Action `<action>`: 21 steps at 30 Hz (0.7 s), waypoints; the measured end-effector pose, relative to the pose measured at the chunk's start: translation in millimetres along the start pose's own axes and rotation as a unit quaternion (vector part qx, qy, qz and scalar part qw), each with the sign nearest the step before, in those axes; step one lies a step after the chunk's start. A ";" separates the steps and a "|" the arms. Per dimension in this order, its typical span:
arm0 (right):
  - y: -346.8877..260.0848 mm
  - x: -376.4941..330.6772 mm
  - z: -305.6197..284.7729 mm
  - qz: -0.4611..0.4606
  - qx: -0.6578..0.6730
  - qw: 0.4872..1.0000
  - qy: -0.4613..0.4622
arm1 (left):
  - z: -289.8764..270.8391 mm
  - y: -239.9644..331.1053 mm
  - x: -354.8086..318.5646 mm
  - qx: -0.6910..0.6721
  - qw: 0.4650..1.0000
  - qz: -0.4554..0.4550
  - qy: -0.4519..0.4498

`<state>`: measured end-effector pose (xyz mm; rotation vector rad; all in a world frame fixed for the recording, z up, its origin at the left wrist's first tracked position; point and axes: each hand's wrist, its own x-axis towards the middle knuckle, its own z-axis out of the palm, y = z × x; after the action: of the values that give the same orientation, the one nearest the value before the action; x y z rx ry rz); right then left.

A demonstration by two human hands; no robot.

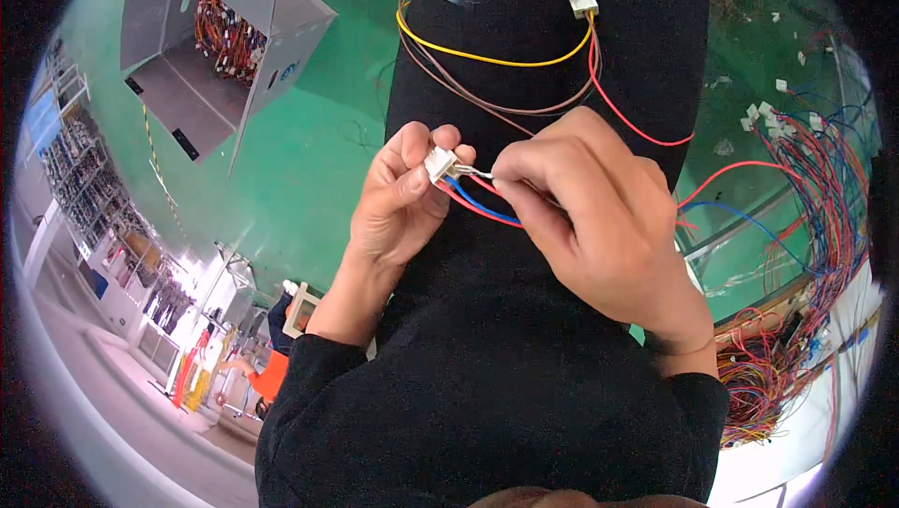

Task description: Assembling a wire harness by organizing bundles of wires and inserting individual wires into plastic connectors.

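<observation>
Between both hands (487, 199), small white plastic connector (438, 163), thin wires (478, 204)

White connector (439, 163), red, blue wires (482, 209)

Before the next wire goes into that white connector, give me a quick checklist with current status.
1. Small white plastic connector housing pinched in left hand: ok.
2. Right hand fingers grip a wire with a bare metal terminal at the housing's opening: ok.
3. Terminal seated in its cavity: cannot tell.
4. Red wire and blue wire trail from the housing: ok; locked in, cannot tell.
5. Second white connector with yellow wire lies on the black-clothed lap, apart from hands: ok.
</observation>
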<state>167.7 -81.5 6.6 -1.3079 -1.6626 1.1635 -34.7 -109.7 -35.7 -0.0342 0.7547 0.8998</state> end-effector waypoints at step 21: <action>4.6 6.5 3.2 -0.055 -0.095 0.991 -0.081 | 12.0 -1.8 -3.7 0.134 0.986 0.095 0.024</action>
<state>164.7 -75.5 1.2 -1.2459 -1.9789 1.0917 -27.9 -109.5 -25.0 0.2586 0.9298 0.9742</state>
